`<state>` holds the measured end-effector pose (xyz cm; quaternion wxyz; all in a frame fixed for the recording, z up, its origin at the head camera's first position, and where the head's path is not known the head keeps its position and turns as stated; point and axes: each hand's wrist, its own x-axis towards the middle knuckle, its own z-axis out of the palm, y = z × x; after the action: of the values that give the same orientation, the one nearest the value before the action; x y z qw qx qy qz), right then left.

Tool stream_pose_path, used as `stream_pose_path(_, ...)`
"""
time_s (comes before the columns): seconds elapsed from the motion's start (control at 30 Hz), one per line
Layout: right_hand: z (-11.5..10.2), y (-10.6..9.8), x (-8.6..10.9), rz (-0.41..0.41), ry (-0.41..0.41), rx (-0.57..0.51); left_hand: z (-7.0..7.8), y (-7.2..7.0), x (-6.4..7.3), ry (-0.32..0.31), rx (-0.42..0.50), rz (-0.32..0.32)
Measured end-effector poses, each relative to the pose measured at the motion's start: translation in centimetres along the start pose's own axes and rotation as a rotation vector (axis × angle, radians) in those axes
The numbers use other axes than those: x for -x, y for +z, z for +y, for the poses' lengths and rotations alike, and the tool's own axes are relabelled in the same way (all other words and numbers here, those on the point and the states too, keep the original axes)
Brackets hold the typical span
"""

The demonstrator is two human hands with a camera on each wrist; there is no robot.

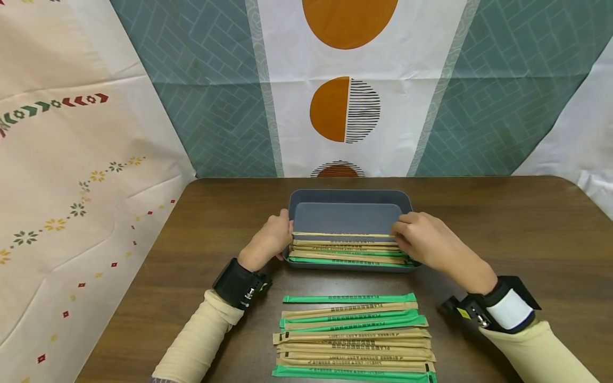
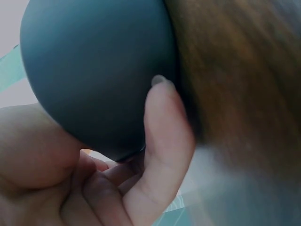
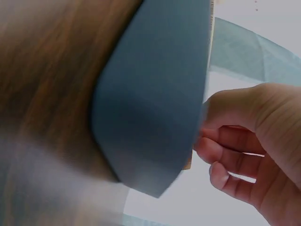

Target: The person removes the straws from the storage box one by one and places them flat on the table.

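Note:
A grey rectangular tray (image 1: 351,196) stands on the table with tan and green paper-wrapped straws (image 1: 349,254) lying lengthwise in its near half. My left hand (image 1: 269,239) grips the tray's left end; in the left wrist view the thumb and fingers are around the dark tray wall (image 2: 103,70). At the tray's right end, my right hand (image 1: 426,242) pinches the end of a tan wrapped straw (image 1: 342,234), the farthest one back. The right wrist view shows its fingers at the tray wall (image 3: 150,94), which partly hides the grip.
Nearer to me, more tan and green wrapped straws (image 1: 354,340) lie side by side in a loose stack on the brown wooden table (image 1: 479,213). A patterned cloth (image 1: 230,106) hangs behind the table's far edge, and a cream printed cloth (image 1: 72,186) is at the left.

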<state>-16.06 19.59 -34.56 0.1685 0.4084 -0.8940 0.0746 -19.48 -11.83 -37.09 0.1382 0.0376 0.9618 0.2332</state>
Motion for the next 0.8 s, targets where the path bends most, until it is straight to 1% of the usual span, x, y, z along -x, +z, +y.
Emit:
stream_pose_path(0.2,-1.7,-1.6,0.6,0.032,-0.020,-0.007,-0.2,-0.1,0.2,-0.005,0.039,-0.012)
stream_pose_path(0.37,-3.2,-2.4,1.0,0.074,-0.054,-0.018,0.1,-0.4,0.0,-0.003,0.056,-0.018)
stream_pose_path(0.43,-3.8,-2.6,1.1,0.090,-0.067,-0.027,0.1,-0.6,0.0,-0.004,0.030,-0.015)
stream_pose_path(0.53,-4.9,-2.8,1.6,0.103,-0.081,-0.033,0.0,-0.7,-0.1,-0.004,0.033,-0.027)
stream_pose_path(0.7,-6.7,-2.7,3.2,0.069,-0.119,-0.060,-0.1,-0.5,0.1,0.018,0.047,-0.027)
stream_pose_path(0.8,-7.4,-2.4,4.4,0.042,-0.130,-0.084,-0.1,-0.5,0.1,0.025,0.050,-0.013)
